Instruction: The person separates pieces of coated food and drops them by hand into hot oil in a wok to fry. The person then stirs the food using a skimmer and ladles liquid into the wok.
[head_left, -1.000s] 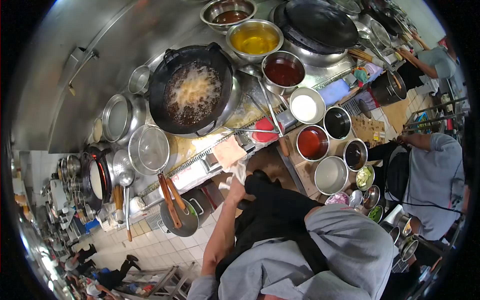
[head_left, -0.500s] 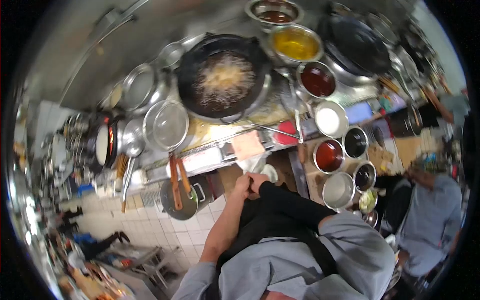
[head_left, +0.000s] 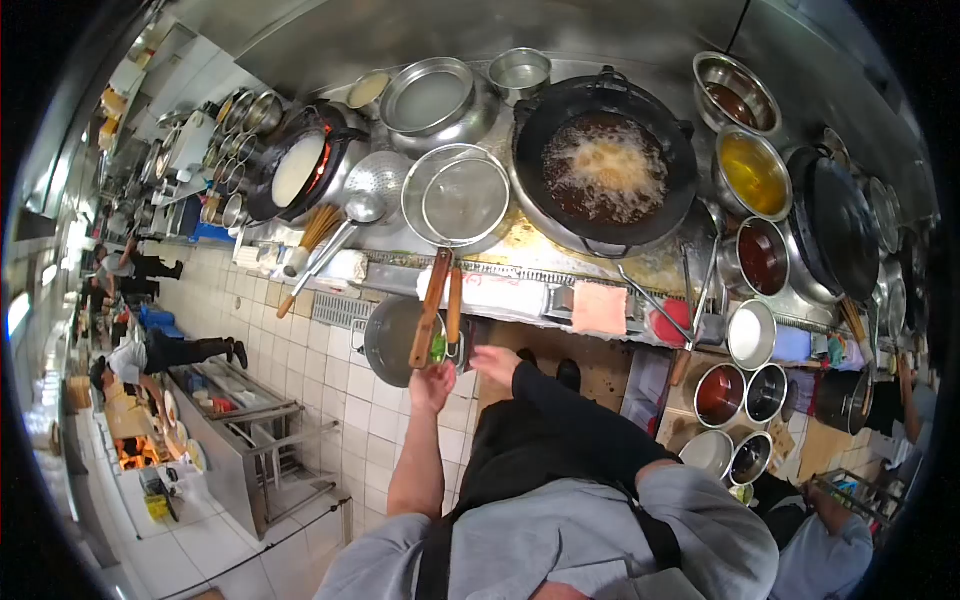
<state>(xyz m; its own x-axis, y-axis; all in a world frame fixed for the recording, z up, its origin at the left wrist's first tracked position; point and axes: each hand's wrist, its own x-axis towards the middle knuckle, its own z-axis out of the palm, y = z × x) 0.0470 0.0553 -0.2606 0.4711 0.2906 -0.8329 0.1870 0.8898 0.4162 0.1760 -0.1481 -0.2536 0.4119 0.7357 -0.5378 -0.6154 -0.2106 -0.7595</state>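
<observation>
Near the end of a wooden strainer handle (head_left: pixel 431 308) is my left hand (head_left: pixel 433 386), its fingers partly curled; whether it touches the handle is unclear. Just to its right, my right hand (head_left: pixel 494 364) has its fingers stretched out and holds nothing. Beyond the hands, two round mesh strainers (head_left: pixel 455 195) rest on the stove edge with their handles over a large pot (head_left: pixel 396 335). Something green shows beside the pot's rim. A pink cloth (head_left: pixel 599 307) lies flat on the counter edge to the right.
A black wok (head_left: pixel 530 150) holds bubbling oil with pale food. Flames show beside another wok (head_left: pixel 262 190) at left. Metal bowls and pots of sauce (head_left: pixel 719 394) stand at right. Co-workers (head_left: pixel 822 555) are at the lower right and far left.
The view has swung left. My hands, earlier together at a white cloth below the pink one, are now apart near the strainer handles and the pot. The white cloth is out of my hands.
</observation>
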